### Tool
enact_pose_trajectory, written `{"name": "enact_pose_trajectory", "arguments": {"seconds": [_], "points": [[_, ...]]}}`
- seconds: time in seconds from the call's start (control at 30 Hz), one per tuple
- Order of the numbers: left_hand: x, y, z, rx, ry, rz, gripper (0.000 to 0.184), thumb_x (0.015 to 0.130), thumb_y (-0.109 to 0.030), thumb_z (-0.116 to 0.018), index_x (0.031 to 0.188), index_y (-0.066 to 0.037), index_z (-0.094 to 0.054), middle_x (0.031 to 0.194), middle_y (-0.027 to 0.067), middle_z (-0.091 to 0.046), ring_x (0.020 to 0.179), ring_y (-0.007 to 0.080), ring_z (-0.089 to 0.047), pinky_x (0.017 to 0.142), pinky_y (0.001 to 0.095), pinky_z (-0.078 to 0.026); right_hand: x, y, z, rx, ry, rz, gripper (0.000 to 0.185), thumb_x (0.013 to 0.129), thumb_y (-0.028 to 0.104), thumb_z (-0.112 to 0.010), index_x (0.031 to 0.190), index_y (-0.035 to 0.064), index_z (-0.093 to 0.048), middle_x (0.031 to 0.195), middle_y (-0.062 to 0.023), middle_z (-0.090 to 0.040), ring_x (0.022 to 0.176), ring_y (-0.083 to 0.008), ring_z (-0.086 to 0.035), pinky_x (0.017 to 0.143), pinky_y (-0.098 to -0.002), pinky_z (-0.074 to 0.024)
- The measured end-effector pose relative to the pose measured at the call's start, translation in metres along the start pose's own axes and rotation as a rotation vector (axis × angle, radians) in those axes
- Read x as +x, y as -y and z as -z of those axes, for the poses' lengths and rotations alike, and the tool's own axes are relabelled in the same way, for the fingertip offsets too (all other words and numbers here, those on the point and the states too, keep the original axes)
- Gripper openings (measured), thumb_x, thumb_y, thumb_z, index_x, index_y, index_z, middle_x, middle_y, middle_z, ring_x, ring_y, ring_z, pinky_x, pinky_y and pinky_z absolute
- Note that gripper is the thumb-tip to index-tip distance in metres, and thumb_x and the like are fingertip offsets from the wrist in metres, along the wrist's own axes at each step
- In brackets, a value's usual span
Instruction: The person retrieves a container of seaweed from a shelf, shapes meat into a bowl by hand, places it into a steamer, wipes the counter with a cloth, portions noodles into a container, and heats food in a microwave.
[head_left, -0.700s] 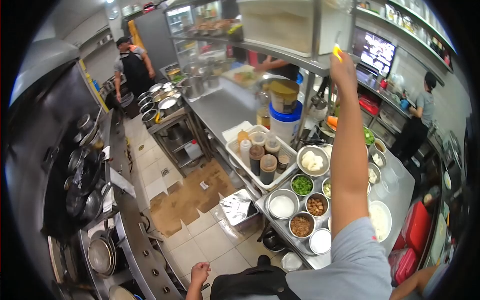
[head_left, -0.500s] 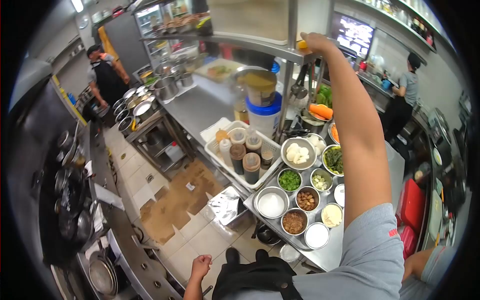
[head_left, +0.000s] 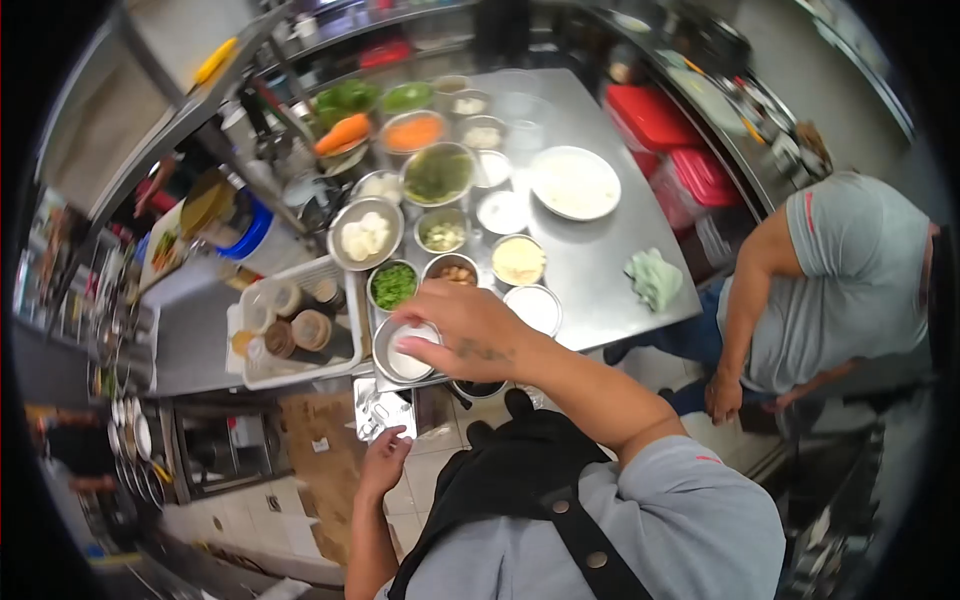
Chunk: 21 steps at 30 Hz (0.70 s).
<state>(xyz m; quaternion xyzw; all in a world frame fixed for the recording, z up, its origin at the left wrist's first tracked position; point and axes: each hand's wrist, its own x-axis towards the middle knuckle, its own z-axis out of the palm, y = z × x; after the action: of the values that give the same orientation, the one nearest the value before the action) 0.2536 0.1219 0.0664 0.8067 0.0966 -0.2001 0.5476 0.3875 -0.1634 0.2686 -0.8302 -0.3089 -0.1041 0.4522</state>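
Note:
My right hand (head_left: 462, 325) is over the front of the steel table, above a metal bowl of white powder (head_left: 402, 358). Its thumb stands apart from the curved fingers, and nothing shows in it. Close by are a bowl of chopped green herbs (head_left: 394, 286), a partly covered bowl of brown chunks (head_left: 455, 270), a bowl of pale yellow paste (head_left: 519, 261) and another bowl of white powder (head_left: 533, 309). Low in front of my body, my left hand (head_left: 383, 462) hangs with loosely bent fingers and nothing visible in it, near a foil-like shiny surface (head_left: 383, 410).
A white basket (head_left: 352, 345) of sauce bottles stands left of the bowls. Further back are carrots (head_left: 343, 134), dark greens (head_left: 438, 173) and a large white bowl (head_left: 575, 183). A crumpled cloth (head_left: 653, 279) lies at the table's right. Another person (head_left: 850, 270) stands to the right.
My view has turned right. My right hand has come down from the raised metal shelf to the bowl of white powder. My left hand stays low.

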Motion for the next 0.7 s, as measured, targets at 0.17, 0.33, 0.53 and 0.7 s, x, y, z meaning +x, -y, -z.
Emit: {"name": "enact_pose_trajectory", "arguments": {"seconds": [0.17,0.33,0.53,0.7], "points": [[0.022,-0.099,-0.039,-0.017,0.370,-0.101,0.037,0.093,-0.020,-0.063,0.124,-0.002,-0.057,0.093,0.0013,-0.059,0.081,0.0086,-0.053,0.073,0.0225,-0.045,-0.098,-0.065,0.071,-0.421,-0.393,-0.496,0.034,0.082,0.026,-0.072,0.109,0.0054,-0.065,0.101,-0.0138,-0.064,0.091,-0.0305,-0.062,0.081,-0.0379,-0.0496],[0.021,-0.172,-0.090,-0.070,0.679,-0.276,0.037,0.095,-0.017,-0.061,0.128,-0.003,-0.054,0.103,0.0029,-0.062,0.090,0.0084,-0.056,0.077,0.0221,-0.045,-0.176,-0.189,0.114,-0.718,-0.568,-1.020,0.054,0.085,0.036,-0.066,0.133,0.0122,-0.055,0.143,-0.0177,-0.041,0.129,-0.0395,-0.037,0.106,-0.0463,-0.0340],[0.046,-0.215,-0.172,-0.060,0.799,-0.322,0.041,0.096,-0.020,-0.059,0.132,-0.003,-0.051,0.118,0.0076,-0.061,0.104,0.0128,-0.057,0.085,0.0256,-0.046,-0.245,-0.269,0.139,-0.682,-0.452,-1.052,0.037,0.073,0.021,-0.072,0.107,0.0149,-0.056,0.117,-0.0125,-0.053,0.111,-0.0345,-0.048,0.089,-0.0442,-0.0458],[0.102,-0.242,-0.276,-0.215,0.603,-0.216,0.068,0.096,-0.044,-0.053,0.150,-0.015,-0.025,0.145,0.0131,-0.038,0.117,0.0258,-0.053,0.084,0.0380,-0.050,-0.220,-0.250,0.179,0.045,-0.690,-0.921,0.031,0.082,0.030,-0.072,0.100,0.0075,-0.061,0.088,-0.0093,-0.065,0.081,-0.0188,-0.061,0.077,-0.0354,-0.0493]]}}
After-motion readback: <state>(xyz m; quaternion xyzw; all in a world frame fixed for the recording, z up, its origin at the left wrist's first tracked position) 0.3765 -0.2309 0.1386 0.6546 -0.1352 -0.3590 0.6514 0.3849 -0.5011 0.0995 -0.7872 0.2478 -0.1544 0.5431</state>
